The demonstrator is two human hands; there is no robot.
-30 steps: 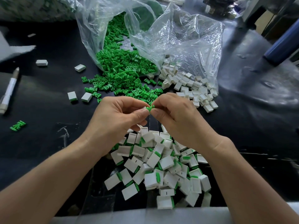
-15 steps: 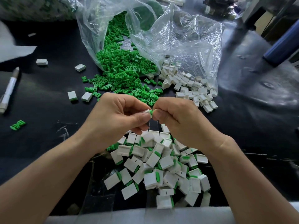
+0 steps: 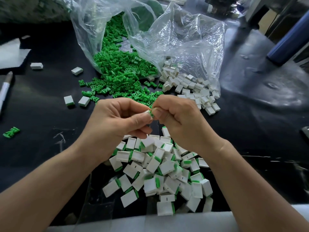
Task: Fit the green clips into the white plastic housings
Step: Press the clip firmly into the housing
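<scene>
Just above the pile of assembled housings (image 3: 160, 171), a white housing (image 3: 146, 112) sits pinched between the left hand (image 3: 117, 121)'s thumb and curled fingers. A green clip (image 3: 151, 113) pokes from its end. The right hand (image 3: 180, 119), fingers curled tight, pinches that clip. Loose clips (image 3: 120, 71) spill from a plastic bag (image 3: 184, 39) beyond the pile.

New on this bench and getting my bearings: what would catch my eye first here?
A heap of green clips spills from a clear bag at the far centre. In the middle, the left hand pinches a white housing while the right hand pinches a green clip against it. A pile of fitted housings lies nearest the person.
</scene>
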